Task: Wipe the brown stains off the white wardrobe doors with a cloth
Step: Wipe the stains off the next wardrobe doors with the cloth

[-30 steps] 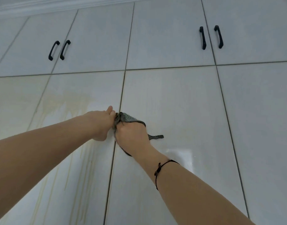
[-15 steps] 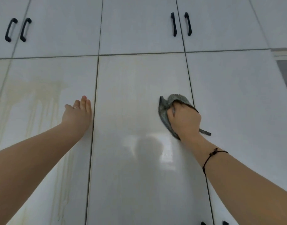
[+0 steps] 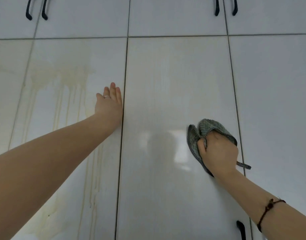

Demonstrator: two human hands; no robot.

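White glossy wardrobe doors fill the view. My right hand [image 3: 218,153] grips a bunched grey-green cloth [image 3: 207,129] with a dotted dark edge and presses it on the right part of the middle door [image 3: 166,84]. My left hand [image 3: 110,103] lies flat with straight fingers on the right edge of the left door [image 3: 76,58], just beside the gap. Brown stains [image 3: 62,78] with long drip trails run down that left door, to the left of and below my left hand. Faint vertical streaks show on the middle door.
Black handles stick out of the upper doors at top left [image 3: 36,11] and top right [image 3: 225,7]. Another black handle [image 3: 241,229] sits low on the middle door, under my right forearm. More white doors continue to the right [image 3: 278,101].
My hands have parted: the right one slid the cloth from the door gap across to the right side of the middle door and down. The left hand flattened on the left door.
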